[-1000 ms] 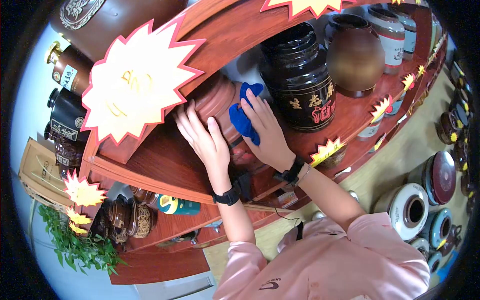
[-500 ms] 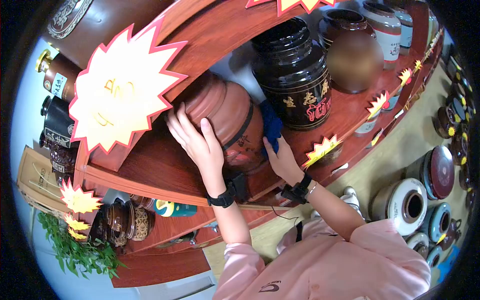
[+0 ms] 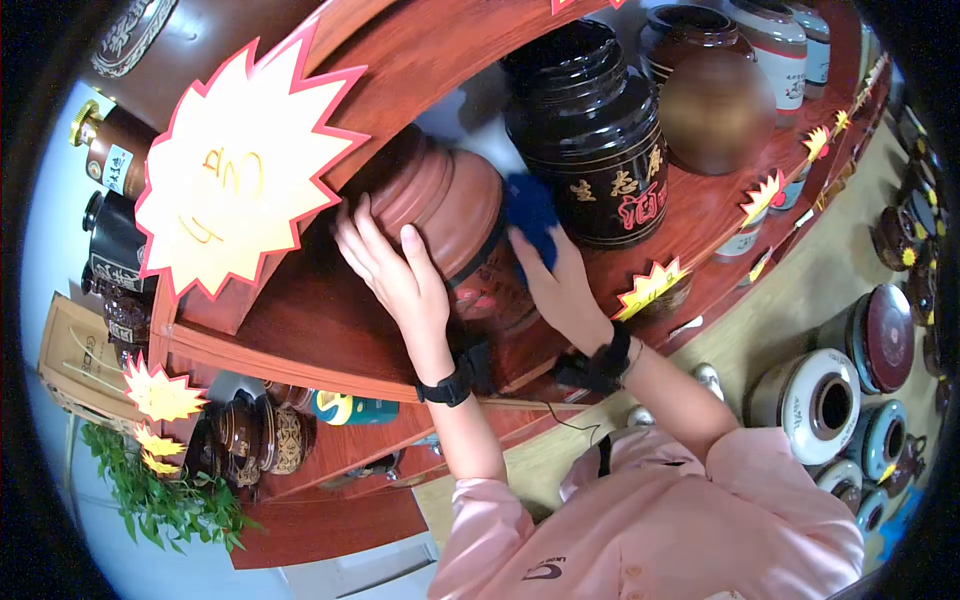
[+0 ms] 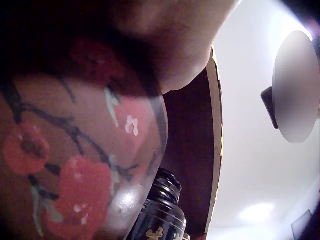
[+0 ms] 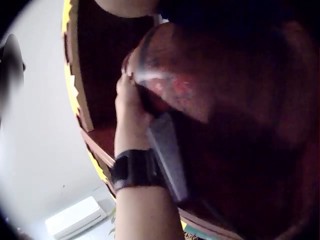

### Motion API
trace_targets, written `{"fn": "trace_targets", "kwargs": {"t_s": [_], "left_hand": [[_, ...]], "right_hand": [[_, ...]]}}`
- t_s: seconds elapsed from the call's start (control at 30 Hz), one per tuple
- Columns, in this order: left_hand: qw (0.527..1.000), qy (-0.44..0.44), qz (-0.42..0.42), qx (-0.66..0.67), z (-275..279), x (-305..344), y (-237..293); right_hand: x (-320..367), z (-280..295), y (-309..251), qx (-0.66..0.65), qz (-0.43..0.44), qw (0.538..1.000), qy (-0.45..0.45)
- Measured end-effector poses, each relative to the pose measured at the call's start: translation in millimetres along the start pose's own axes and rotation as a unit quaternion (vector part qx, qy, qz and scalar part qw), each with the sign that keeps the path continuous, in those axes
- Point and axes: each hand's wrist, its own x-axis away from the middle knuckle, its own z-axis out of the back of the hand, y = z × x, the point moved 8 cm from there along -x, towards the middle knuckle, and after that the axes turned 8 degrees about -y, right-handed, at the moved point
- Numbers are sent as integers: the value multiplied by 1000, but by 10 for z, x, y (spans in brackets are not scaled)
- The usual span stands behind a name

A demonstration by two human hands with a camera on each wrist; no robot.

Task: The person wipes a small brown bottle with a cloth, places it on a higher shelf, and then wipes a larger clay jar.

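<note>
A reddish-brown pottery jar (image 3: 465,200) with a dark band stands tilted in this view on the wooden shelf. Red blossoms on dark branches are painted on its side, large in the left wrist view on the jar's wall (image 4: 75,135). My left hand (image 3: 405,290) rests on the jar near its ridged shoulder, fingers extended and thumb apart. On the jar's other side, my right hand (image 3: 570,290) holds a blue cloth (image 3: 530,210) against the wall. The cloth hides part of the right fingers.
A black glazed jar (image 3: 590,140) with gold and red characters stands close beside the cloth. More jars, including a white one (image 3: 775,50), line the shelf. A large starburst price tag (image 3: 245,180) hangs at the left. Several jars stand on the floor, including a white-rimmed one (image 3: 800,405).
My right hand swept the cloth from the jar's upper shoulder down to its far side, then slightly back up. My left hand stayed on the jar. The head view shifted a little.
</note>
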Motion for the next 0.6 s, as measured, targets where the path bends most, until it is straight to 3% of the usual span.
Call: {"fn": "trace_targets", "kwargs": {"t_s": [0.03,0.07,0.1,0.2,0.43,0.6], "left_hand": [[1000,-2,5,5,-1,2,-3],[1000,-2,6,2,3,7,-1],[1000,-1,6,0,3,8,2],[1000,3,-2,-5,-3,-2,4],[1000,21,9,3,-4,2,-6],[1000,6,3,-8,-10,-6,14]], "right_hand": [[-131,-81,-209,15,68,997,-14],[-225,-157,-414,125,129,984,-15],[-288,-257,-565,235,188,954,-15],[-401,-544,-681,380,308,872,-5],[-439,-406,-447,323,223,918,-51],[-387,-353,-444,334,265,903,-52]]}}
